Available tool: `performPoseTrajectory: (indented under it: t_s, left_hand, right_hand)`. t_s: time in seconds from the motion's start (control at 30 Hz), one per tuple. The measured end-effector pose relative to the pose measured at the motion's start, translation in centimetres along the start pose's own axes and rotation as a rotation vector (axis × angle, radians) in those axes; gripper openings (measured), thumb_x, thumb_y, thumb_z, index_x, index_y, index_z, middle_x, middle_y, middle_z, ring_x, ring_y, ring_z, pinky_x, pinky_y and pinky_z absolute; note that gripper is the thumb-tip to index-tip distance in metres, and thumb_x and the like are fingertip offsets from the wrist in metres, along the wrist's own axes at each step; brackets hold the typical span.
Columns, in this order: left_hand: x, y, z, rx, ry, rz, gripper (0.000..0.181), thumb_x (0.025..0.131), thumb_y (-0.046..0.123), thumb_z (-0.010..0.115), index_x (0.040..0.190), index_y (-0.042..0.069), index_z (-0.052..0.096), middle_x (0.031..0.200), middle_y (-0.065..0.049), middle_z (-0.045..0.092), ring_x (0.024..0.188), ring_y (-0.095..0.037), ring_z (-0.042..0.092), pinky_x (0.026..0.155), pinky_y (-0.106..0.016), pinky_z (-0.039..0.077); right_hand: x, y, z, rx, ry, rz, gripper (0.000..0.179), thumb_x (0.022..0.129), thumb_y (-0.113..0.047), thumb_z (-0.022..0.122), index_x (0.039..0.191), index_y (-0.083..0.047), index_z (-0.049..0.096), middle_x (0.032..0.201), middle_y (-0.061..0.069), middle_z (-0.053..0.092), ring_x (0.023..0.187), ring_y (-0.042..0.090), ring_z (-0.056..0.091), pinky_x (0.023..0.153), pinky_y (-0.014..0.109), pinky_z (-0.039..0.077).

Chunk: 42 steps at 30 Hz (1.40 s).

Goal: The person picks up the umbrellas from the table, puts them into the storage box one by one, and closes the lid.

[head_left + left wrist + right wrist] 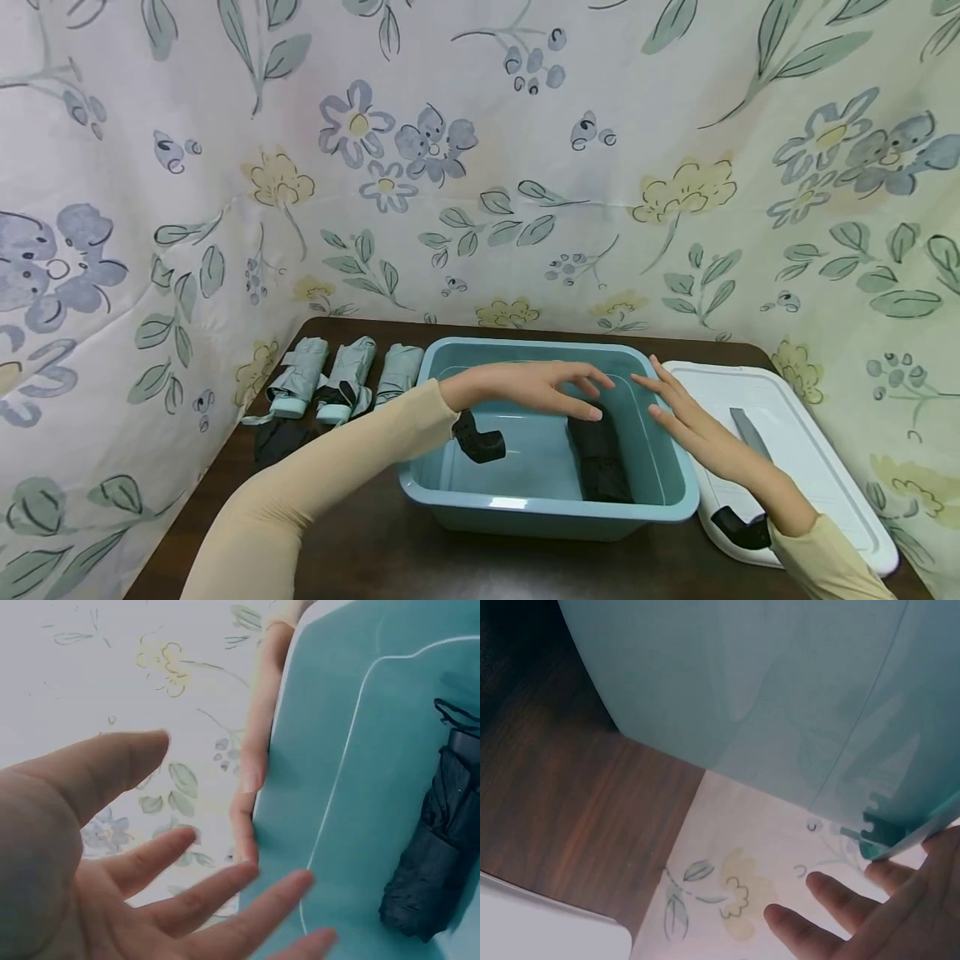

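Note:
A black folded umbrella (602,462) lies lengthwise in the right part of a blue plastic bin (540,504). My left hand (538,385) hovers over the bin, palm down in the head view, above the umbrella's far end. Its fingers are spread and hold nothing, as the left wrist view shows, with the umbrella (435,840) apart from them. My right hand (701,429) is at the bin's right side, fingers extended. In the right wrist view its fingertips (889,876) come right up to the bin's rim (922,831).
Three grey-green folded umbrellas (348,375) lie in a row left of the bin, with a black bundle (281,440) in front of them. A white lid (806,467) with a grey handle strip (748,432) lies to the right. Flowered cloth (510,250) hangs behind the dark wooden table (360,533).

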State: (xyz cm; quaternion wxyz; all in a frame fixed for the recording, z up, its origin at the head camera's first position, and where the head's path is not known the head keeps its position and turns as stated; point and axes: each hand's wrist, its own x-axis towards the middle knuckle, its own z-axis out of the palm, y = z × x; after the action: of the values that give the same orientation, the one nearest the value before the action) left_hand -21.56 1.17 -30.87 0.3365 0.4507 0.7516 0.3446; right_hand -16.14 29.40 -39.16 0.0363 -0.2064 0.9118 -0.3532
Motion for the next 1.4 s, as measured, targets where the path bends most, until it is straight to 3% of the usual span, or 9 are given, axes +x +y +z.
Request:
performPoseTrajectory:
  t_s: [0.27, 0.5, 0.73, 1.0, 1.4]
  left_hand:
    - [-1.9, -0.5, 0.0, -0.116, 0.179, 0.074, 0.042, 0.094, 0.027, 0.056, 0.134, 0.020, 0.046, 0.130, 0.002, 0.051, 0.113, -0.010, 0.054, 0.088, -0.027, 0.048]
    - [-3.8, -0.7, 0.2, -0.086, 0.279, 0.135, 0.037, 0.093, 0.027, 0.057, 0.130, 0.023, 0.050, 0.128, 0.005, 0.054, 0.110, -0.011, 0.057, 0.087, -0.027, 0.048]
    - [-5.3, -1.6, 0.5, -0.058, 0.348, 0.194, 0.033, 0.094, 0.020, 0.056, 0.127, 0.016, 0.053, 0.128, 0.000, 0.054, 0.110, -0.011, 0.057, 0.090, -0.026, 0.047]
    - [-6.5, -1.9, 1.0, -0.083, 0.427, 0.181, 0.030, 0.093, 0.023, 0.057, 0.123, 0.022, 0.056, 0.125, 0.008, 0.055, 0.106, -0.011, 0.059, 0.089, -0.029, 0.048]
    - [-8.7, -3.0, 1.2, -0.060, 0.487, 0.144, 0.029, 0.094, 0.023, 0.056, 0.122, 0.023, 0.055, 0.125, 0.007, 0.055, 0.109, -0.006, 0.057, 0.090, -0.031, 0.048]
  right_hand:
    - [0.0, -0.2, -0.2, 0.017, -0.005, 0.003, 0.049, 0.100, -0.023, 0.038, 0.147, -0.026, 0.024, 0.156, 0.005, -0.008, 0.139, 0.045, -0.002, 0.086, 0.079, 0.015]
    - [-0.1, -0.1, -0.2, 0.023, 0.002, 0.011, 0.049, 0.100, -0.023, 0.038, 0.147, -0.025, 0.024, 0.156, 0.003, -0.010, 0.139, 0.043, -0.005, 0.087, 0.079, 0.013]
    - [0.0, 0.2, -0.1, 0.029, 0.007, 0.008, 0.049, 0.100, -0.022, 0.038, 0.147, -0.026, 0.024, 0.156, -0.003, -0.010, 0.140, 0.041, -0.004, 0.089, 0.077, 0.014]
    - [-0.2, 0.3, 0.1, 0.034, 0.007, 0.013, 0.049, 0.100, -0.022, 0.039, 0.147, -0.028, 0.024, 0.155, -0.005, -0.010, 0.141, 0.038, -0.006, 0.089, 0.078, 0.012]
    - [0.1, 0.0, -0.1, -0.005, 0.018, -0.001, 0.050, 0.099, -0.021, 0.040, 0.147, -0.024, 0.025, 0.156, -0.002, -0.008, 0.140, 0.040, -0.004, 0.087, 0.079, 0.014]
